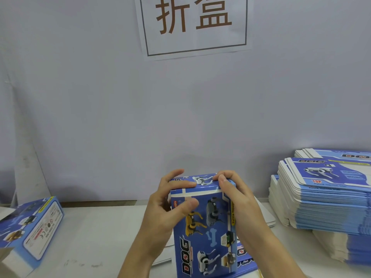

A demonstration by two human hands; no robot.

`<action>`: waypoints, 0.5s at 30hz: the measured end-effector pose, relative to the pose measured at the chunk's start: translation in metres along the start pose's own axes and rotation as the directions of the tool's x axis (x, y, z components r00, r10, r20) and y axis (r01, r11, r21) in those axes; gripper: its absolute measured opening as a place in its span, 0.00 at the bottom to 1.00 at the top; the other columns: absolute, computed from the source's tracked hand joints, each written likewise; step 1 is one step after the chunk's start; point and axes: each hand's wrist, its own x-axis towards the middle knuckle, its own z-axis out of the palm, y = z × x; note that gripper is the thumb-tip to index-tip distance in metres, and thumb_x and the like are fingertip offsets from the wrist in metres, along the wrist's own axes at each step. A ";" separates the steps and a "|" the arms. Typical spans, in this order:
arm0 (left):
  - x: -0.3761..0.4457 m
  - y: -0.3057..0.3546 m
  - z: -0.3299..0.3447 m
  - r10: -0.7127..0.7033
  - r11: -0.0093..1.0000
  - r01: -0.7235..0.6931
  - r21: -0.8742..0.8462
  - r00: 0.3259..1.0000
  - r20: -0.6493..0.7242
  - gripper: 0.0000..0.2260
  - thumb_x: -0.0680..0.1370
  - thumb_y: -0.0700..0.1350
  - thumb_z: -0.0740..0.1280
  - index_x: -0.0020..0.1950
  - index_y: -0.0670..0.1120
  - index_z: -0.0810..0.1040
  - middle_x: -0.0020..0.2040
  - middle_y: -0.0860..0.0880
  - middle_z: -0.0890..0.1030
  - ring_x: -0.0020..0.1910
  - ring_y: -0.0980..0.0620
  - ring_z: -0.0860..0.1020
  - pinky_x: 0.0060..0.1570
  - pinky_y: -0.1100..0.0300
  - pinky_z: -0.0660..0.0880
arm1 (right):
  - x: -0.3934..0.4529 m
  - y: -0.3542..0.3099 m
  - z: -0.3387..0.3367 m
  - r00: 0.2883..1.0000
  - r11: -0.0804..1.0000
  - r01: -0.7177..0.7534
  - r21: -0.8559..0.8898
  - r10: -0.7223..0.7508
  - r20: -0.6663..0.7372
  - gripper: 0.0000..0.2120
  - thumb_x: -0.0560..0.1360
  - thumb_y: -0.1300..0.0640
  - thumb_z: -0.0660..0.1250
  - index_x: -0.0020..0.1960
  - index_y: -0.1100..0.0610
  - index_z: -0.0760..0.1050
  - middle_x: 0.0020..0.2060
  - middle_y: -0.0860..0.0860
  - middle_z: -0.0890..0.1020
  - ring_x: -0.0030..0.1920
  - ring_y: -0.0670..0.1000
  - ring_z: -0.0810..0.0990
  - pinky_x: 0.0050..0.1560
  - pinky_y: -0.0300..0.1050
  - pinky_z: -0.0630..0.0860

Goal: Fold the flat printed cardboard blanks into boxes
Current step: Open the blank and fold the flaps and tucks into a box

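- Nearest the camera, a blue printed box (202, 227) stands upright in the middle of the white table (96, 237), its front face showing toy dogs (yellow, grey and white) and the word "DOG" running sideways.
- On the box's left side, the person's left hand (170, 205) grips it: the thumb presses the front face just below the top edge, and one finger lies flat along the top flap while the others rise behind it.
- On the box's right side, the right hand (239, 197) holds the upper right corner, fingers curled over the top flap and the palm against the right edge.
- Beneath the box and a little to its right, more blue printed card (244, 255) lies flat on the table, only partly in view.
- Well to the right of the box, a tall stack of flat blanks (325, 205) sits on the table, the top sheet showing a white toy dog and a red "TOP" mark.
- Well to the left of the box, a finished box (34, 227) of the same print lies tilted on its side near the table's edge.
- Behind the box, a pale wall (100, 107) carries a white paper sign (193, 23) with two large brown characters inside a dark frame.
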 end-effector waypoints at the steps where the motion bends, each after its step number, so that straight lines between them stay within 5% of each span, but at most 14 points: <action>1: 0.000 0.000 0.001 0.024 0.999 -0.023 0.046 1.000 -0.013 0.17 0.66 0.52 0.80 0.53 0.52 0.85 0.68 0.60 0.74 0.64 0.50 0.79 0.43 0.51 0.83 | 0.000 -0.001 -0.001 1.000 1.000 0.006 -0.005 -0.006 -0.001 0.16 0.70 0.41 0.65 0.48 0.52 0.76 0.43 0.51 0.86 0.44 0.54 0.88 0.33 0.43 0.81; 5: 0.001 -0.005 0.003 0.069 0.994 -0.062 0.090 0.995 -0.073 0.13 0.67 0.46 0.75 0.51 0.54 0.86 0.64 0.62 0.77 0.63 0.51 0.79 0.41 0.52 0.84 | -0.002 0.000 -0.006 0.998 0.999 0.036 0.019 -0.037 0.057 0.23 0.67 0.35 0.75 0.55 0.46 0.78 0.52 0.52 0.85 0.50 0.56 0.87 0.40 0.49 0.84; 7: 0.001 -0.006 0.001 0.065 0.996 -0.058 0.071 0.994 -0.092 0.12 0.67 0.46 0.74 0.51 0.54 0.86 0.64 0.61 0.77 0.64 0.50 0.79 0.41 0.51 0.84 | -0.002 0.004 -0.009 0.996 0.999 0.047 0.017 -0.048 0.076 0.22 0.67 0.41 0.78 0.58 0.44 0.79 0.58 0.50 0.83 0.55 0.57 0.85 0.43 0.52 0.84; 10: 0.000 -0.007 0.001 0.071 0.996 -0.066 0.055 0.993 -0.096 0.12 0.68 0.47 0.74 0.51 0.53 0.85 0.65 0.61 0.77 0.65 0.49 0.79 0.41 0.50 0.84 | 0.001 0.010 -0.011 0.996 0.997 0.081 0.001 -0.081 0.039 0.12 0.67 0.49 0.74 0.50 0.47 0.83 0.62 0.42 0.80 0.59 0.54 0.83 0.41 0.51 0.84; 15: 0.000 -0.008 0.003 0.039 0.999 -0.042 -0.033 0.996 -0.081 0.10 0.68 0.47 0.74 0.49 0.52 0.84 0.68 0.62 0.75 0.64 0.44 0.79 0.42 0.46 0.84 | 0.004 0.014 -0.012 0.995 0.995 0.103 0.016 -0.103 0.000 0.07 0.65 0.50 0.73 0.44 0.47 0.84 0.59 0.37 0.81 0.59 0.52 0.83 0.40 0.47 0.84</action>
